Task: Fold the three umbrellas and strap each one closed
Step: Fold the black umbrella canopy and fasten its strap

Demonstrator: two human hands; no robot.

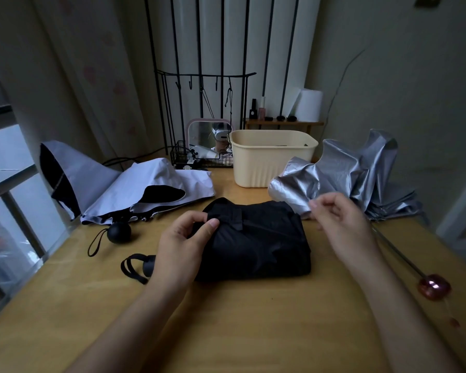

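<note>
Left hand (183,238): grips the near-left end of the black umbrella (258,238), thumb on the fabric.
Right hand (339,222): raised, fingers loosely curled, nothing seen in it.
Black umbrella: bundled on the desk (253,319), between the hands.
Pale umbrella (105,181): loose, beyond the left hand.
Silver umbrella (347,173): loose, beyond the right hand.

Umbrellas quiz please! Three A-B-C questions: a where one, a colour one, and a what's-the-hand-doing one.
1. Where is the silver umbrella? A left of the black umbrella; B right of it; C on the floor.
2. What colour is the tub? A cream; B green; C red.
3. What is the left hand doing? A lying flat; B waving; C gripping the black umbrella.
Answers: 1 B, it lies rightmost; 2 A, pale cream walls; 3 C, it curls round the fabric.
</note>
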